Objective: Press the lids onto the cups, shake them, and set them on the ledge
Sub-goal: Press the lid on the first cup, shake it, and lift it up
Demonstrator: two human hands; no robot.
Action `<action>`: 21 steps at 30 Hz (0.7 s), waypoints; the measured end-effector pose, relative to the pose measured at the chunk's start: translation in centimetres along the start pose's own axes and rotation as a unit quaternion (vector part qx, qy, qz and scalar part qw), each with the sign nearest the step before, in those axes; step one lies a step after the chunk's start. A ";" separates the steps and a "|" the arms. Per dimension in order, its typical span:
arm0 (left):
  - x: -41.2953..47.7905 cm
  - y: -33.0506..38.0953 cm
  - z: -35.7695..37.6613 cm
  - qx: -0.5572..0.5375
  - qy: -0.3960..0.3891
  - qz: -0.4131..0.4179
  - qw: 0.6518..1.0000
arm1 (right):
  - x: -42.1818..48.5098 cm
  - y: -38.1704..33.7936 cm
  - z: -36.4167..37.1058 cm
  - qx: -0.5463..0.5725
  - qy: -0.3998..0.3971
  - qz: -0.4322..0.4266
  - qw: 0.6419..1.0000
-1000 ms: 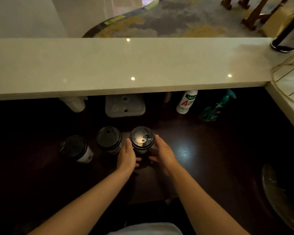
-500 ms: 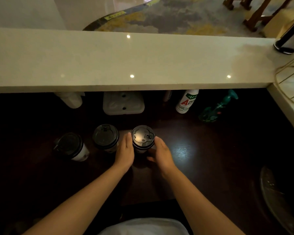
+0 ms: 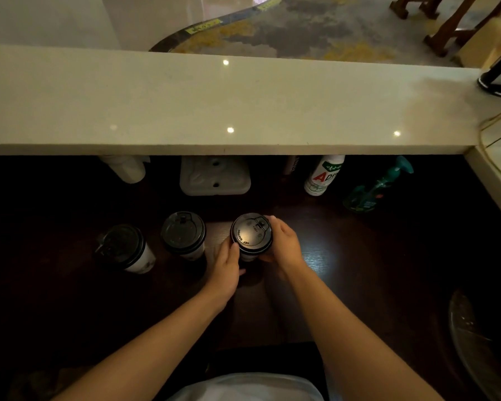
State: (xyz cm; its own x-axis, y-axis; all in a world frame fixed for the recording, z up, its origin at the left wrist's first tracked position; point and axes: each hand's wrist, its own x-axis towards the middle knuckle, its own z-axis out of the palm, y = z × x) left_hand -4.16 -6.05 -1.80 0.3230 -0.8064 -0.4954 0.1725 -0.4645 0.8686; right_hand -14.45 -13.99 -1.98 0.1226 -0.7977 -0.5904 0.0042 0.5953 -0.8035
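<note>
Three white paper cups with black lids stand in a row on the dark wooden counter. The right cup [image 3: 251, 233] is gripped from both sides: my left hand [image 3: 226, 267] wraps its left side and my right hand [image 3: 284, 246] its right side, fingers curled at the lid rim. The middle cup [image 3: 183, 233] and the left cup [image 3: 125, 246] stand apart to the left, untouched. The pale stone ledge [image 3: 214, 111] runs across the view above the counter.
Under the ledge stand a white moulded tray [image 3: 214, 176], a white bottle with red letters [image 3: 324, 175], a teal spray bottle [image 3: 376, 186] and a white container [image 3: 125, 167]. A dark device base [image 3: 498, 79] sits on the ledge's far right. A glass bowl [image 3: 480, 342] is at lower right.
Both hands have tightened round the right cup, and my right hand's fingers have moved up to the lid rim. The other two cups have not moved.
</note>
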 end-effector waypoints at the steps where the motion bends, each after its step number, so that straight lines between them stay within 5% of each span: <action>1: -0.1 -0.1 0.0 -0.003 -0.007 -0.006 1.000 | 0.4 -0.4 -0.2 -0.004 -0.004 0.006 1.000; 13: 0.0 1.2 0.4 -0.018 -0.036 -0.115 0.992 | 4.3 -4.3 1.8 -0.239 -0.137 0.064 0.959; 21: -0.9 1.2 0.2 -0.009 -0.028 -0.052 0.998 | 4.5 -4.4 1.4 -0.222 -0.150 0.038 0.963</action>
State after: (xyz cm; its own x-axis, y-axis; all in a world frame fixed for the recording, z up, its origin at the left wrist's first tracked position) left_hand -4.39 -5.93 -0.36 0.2496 -0.7735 -0.5826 0.2190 -0.5409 0.8121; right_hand -12.52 -20.05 -0.98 0.3871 -0.6497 -0.6542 -0.4320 0.4990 -0.7512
